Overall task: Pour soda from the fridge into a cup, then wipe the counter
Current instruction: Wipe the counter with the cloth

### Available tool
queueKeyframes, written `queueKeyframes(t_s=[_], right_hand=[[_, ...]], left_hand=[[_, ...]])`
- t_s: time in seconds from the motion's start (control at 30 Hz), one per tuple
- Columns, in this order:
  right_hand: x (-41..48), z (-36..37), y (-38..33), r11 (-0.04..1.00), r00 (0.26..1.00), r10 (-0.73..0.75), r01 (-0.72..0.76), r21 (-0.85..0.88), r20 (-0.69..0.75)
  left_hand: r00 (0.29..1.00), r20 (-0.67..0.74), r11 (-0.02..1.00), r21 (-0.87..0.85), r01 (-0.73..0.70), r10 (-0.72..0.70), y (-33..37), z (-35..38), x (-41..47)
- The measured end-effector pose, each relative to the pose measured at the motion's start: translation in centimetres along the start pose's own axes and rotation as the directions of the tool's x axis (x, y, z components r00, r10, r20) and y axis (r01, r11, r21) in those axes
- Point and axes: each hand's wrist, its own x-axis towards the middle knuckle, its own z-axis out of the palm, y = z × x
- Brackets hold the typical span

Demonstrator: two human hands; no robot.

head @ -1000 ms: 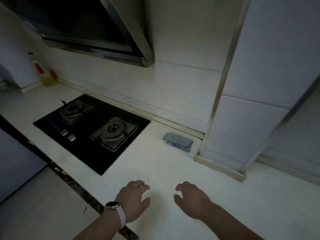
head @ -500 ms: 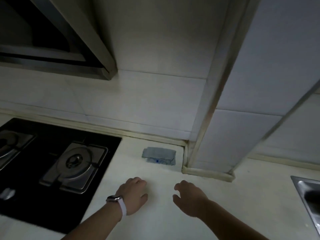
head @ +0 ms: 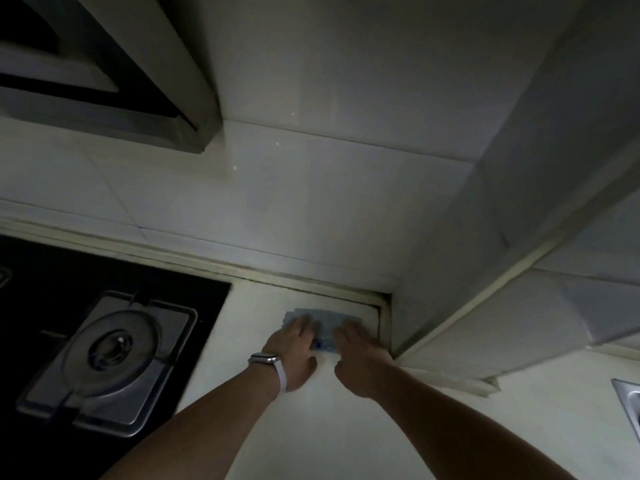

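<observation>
Head camera view, dim light, looking down at a pale kitchen counter. A black gas stove filled the lower left. Just right of the stove, against the back wall, lay a small grey-blue cloth, tucked into the corner where a tiled column juts out.

Half a second before, both hands hovered over bare counter, short of the cloth, with fingers loosely curled. Now both arms had stretched away from the body and the hands had landed on it. The left hand, with a watch on its wrist, covered the end of the cloth nearer the stove. The right hand covered the end farther from the stove. Fingers on both hands looked spread and laid flat on the fabric, pressing rather than pinching. Motion blur softened the fingertips, so a slight curl could not be ruled out. The view had also swung away from the stove, so only one burner showed.

No soda, cup or fridge was in view. With hands on the cloth, this looked like the wiping part of the task, at its very start: the cloth was reached but not yet gathered or dragged. The next move probably called for bunching it or sliding it out of the tight corner.

Far to the right of the stove, a metal sink edge showed. A range hood hung above the stove.
</observation>
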Motion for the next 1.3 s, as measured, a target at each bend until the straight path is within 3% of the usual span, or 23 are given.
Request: queueKeyframes(t_s=[0.2, 0.53, 0.77, 1.0, 1.3], right_hand=[[4.7, 1.9, 1.2, 0.981, 0.992, -0.115, 0.105, -0.163, -0.054], [4.7, 4.3, 1.0, 1.000, 0.999, -0.019, 0.020, -0.010, 0.041], [-0.7, 6.5, 0.1, 0.997, 0.999, -0.044, 0.043, 0.060, 0.007], [-7.7, 10.3, -1.5, 0.996, 0.998, -0.066, 0.065, 0.062, 0.011], [-15.2, 14.8, -3.5, 0.992, 0.997, -0.068, 0.071, 0.105, -0.031]], left_hand=[[0.998, -0.010, 0.998, 0.028, -0.061, 0.062, -2.1, 2.8, 4.4], [0.999, -0.020, 0.999, -0.012, -0.031, 0.030, -2.2, 5.3, 4.0], [0.999, -0.006, 0.999, -0.032, -0.037, 0.037, -0.6, 6.5, -1.6], [0.992, 0.127, 0.998, -0.056, 0.015, -0.008, 1.1, 8.5, -8.6], [0.994, 0.113, 0.998, -0.061, 0.015, -0.008, 2.5, 11.3, -16.8]])
